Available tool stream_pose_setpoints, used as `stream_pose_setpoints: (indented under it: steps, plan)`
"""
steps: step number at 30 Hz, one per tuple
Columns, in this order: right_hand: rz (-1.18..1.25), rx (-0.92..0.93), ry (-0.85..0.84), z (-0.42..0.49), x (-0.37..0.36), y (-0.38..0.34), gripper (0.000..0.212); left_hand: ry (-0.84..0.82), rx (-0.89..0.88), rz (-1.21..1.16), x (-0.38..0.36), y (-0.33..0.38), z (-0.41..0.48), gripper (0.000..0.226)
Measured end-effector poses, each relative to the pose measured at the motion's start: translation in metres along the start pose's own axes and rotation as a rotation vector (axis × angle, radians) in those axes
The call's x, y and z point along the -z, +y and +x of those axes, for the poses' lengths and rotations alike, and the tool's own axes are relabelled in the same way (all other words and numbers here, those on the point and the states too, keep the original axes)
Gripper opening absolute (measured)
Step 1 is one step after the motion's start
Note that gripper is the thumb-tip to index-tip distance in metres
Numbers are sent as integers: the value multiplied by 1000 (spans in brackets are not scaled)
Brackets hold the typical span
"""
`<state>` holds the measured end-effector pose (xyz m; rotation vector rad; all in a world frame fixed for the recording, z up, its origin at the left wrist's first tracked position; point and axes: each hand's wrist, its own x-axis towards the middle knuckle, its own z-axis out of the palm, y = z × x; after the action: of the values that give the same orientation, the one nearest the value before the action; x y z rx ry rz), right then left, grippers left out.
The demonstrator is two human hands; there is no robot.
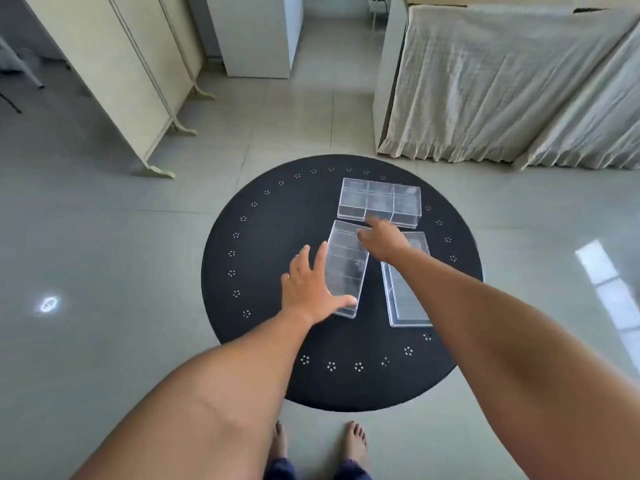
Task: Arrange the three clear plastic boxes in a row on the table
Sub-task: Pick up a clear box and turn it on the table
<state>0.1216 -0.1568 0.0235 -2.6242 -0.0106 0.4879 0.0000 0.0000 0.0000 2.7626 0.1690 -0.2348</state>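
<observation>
Three clear plastic boxes lie on a round black table (263, 258). The far box (379, 201) lies crosswise. The left box (346, 271) and the right box (407, 299) lie lengthwise, angled apart. My left hand (308, 289) presses the left box's left side, with its thumb hooked round the near corner. My right hand (382, 240) reaches over to the far end of the same box, thumb on its top and forefinger at its far edge, close to the far box. My right forearm hides part of the right box.
The table stands on a grey tiled floor, with my bare feet (355, 441) at its near edge. A cloth-covered piece of furniture (502, 84) is at the back right. Folding cream panels (114, 64) stand at the back left.
</observation>
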Motion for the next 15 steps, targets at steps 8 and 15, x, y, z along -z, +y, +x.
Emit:
stream_pose_setpoints:
  steps: [8, 15]
  plan:
    - [-131, 22, 20, 20, -20, 19, 59, 104, 176, -171, -59, 7, -21, 141]
    - [20, -20, 14, 36, -24, 17, 53, 98, 248, -429, -61, 9, -19, 125]
